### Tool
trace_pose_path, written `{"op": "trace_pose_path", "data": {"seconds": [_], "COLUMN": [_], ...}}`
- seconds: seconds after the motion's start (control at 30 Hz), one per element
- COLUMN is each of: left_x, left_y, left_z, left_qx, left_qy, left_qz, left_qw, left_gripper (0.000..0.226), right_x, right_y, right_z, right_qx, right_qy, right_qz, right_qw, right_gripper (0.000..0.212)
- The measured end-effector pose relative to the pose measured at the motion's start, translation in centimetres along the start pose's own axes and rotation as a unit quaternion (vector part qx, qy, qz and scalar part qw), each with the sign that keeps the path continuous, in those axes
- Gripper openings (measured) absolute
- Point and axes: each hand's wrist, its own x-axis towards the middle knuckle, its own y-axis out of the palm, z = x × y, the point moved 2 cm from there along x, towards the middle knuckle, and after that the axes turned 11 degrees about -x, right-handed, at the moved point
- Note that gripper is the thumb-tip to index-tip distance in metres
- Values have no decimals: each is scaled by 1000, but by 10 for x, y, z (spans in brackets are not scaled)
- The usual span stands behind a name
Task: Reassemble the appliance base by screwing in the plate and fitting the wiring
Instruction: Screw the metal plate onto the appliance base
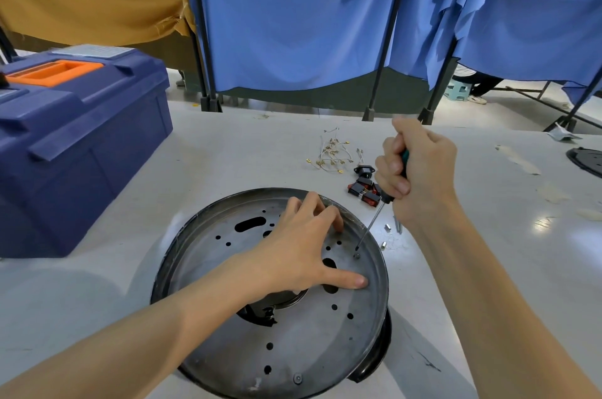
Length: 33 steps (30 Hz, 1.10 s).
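Head view. We logged: round metal plate (293, 343) atop the appliance base (374, 356), mid-worktop (488, 268) toward its near edge; left hand (303, 245) spread, pressing the plate; right hand (420, 170) curled round a screwdriver (374, 222), tip at a screw (357, 255); wiring (332, 154) toward the far edge; toolbox (81, 138), left edge.

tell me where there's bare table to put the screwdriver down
Bare table lies between the toolbox and the plate, in front of the toolbox left of the plate, and right of the forearm of the right hand holding the screwdriver. It is crowded behind the plate's right rim: wires, switches and loose screws lie close together.
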Motion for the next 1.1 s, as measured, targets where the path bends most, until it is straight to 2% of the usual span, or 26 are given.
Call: {"op": "trace_pose_path", "data": {"seconds": [0.9, 0.97, 1.1], "left_x": [-1, -2, -1], "left_y": [-2, -3, -4], "left_z": [-3, -4, -7], "left_qx": [6, 4, 4], "left_qy": [-15, -17, -21], "left_qz": [13, 15, 21], "left_qw": [1000, 1000, 1000], "left_gripper": [75, 76, 76], "right_x": [-1, -3, -10], "right_y": [2, 4, 8], "right_z": [-4, -4, -2], "right_qx": [-25, -18, 21], "right_qy": [-1, 8, 12], "right_qz": [39, 76, 210], "right_qw": [999, 997, 977], "right_gripper": [44, 45, 36]}}
